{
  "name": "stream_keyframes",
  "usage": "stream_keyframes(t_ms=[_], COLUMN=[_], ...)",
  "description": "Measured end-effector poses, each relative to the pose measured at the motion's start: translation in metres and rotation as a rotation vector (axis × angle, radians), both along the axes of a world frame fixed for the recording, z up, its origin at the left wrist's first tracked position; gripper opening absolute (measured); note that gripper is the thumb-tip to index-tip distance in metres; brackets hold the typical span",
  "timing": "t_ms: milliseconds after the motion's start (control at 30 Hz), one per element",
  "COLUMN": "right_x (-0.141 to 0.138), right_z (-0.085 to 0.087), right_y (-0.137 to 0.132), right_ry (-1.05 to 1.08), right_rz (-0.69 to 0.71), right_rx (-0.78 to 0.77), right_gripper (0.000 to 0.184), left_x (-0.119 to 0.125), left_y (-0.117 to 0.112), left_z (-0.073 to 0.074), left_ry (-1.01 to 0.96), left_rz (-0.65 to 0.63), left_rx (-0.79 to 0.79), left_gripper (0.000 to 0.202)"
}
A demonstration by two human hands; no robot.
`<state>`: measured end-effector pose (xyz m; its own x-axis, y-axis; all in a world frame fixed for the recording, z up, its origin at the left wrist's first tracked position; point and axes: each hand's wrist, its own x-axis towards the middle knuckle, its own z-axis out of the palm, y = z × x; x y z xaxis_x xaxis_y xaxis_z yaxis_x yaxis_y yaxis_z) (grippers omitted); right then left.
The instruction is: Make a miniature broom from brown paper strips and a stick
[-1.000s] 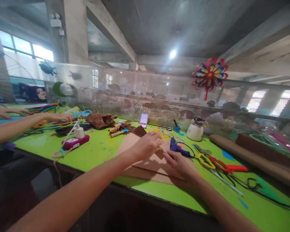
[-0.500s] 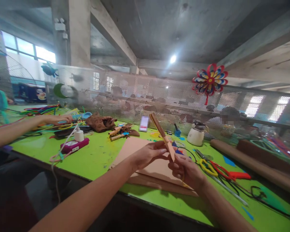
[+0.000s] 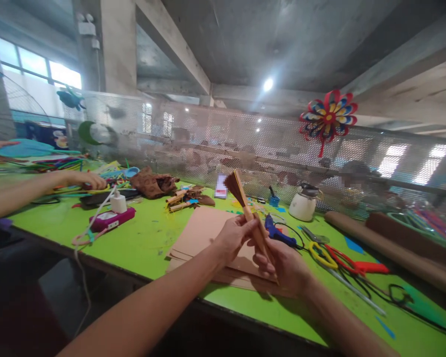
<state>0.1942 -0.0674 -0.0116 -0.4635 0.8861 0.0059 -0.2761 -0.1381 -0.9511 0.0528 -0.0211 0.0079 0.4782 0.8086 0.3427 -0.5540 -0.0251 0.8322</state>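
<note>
Between my two hands is a narrow folded piece, tan outside with a dark brown, brush-like upper end [image 3: 237, 189]; it looks like a folded paper fan and slants up to the left. My left hand [image 3: 235, 238] pinches its middle between thumb and fingers. Lower down, my right hand [image 3: 282, 263] closes around the tan part, hiding some of it. Beneath both hands lies a stack of tan paper sheets [image 3: 198, 230]. Just beyond my right hand rests a blue glue gun [image 3: 280, 234] with a dark cord.
Yellow-handled scissors [image 3: 321, 255] and a red-handled tool [image 3: 371, 267] lie right, near a brown roll [image 3: 386, 248]. A white jug [image 3: 303, 204] stands behind. Left are a purple power strip [image 3: 113, 219], brown cloth [image 3: 152, 183], small tan bundles [image 3: 186, 198] and another person's hand [image 3: 89, 179].
The folded piece has turned in my hands, showing its dark brown inside more widely. My left hand has shifted slightly right and down. At far left, a blue-green item has moved.
</note>
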Motion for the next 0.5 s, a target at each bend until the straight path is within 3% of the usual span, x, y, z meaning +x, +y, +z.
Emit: stream_keyframes(t_ms=[167, 333, 500], right_x=[-0.008, -0.004, -0.002], right_z=[-0.005, -0.013, -0.018], right_y=[-0.002, 0.006, 0.016], right_ry=[-0.215, -0.546, -0.587], right_rz=[-0.217, -0.407, -0.401], right_rx=[0.271, 0.531, 0.612], right_gripper=[0.036, 0.032, 0.033], left_x=[-0.007, -0.005, -0.006], left_y=[0.013, 0.012, 0.014], left_z=[-0.004, -0.008, -0.01], left_ry=[-0.093, -0.095, -0.082], left_rz=[0.16, 0.128, 0.111], left_rx=[-0.102, -0.082, -0.066], left_gripper=[0.037, 0.036, 0.034])
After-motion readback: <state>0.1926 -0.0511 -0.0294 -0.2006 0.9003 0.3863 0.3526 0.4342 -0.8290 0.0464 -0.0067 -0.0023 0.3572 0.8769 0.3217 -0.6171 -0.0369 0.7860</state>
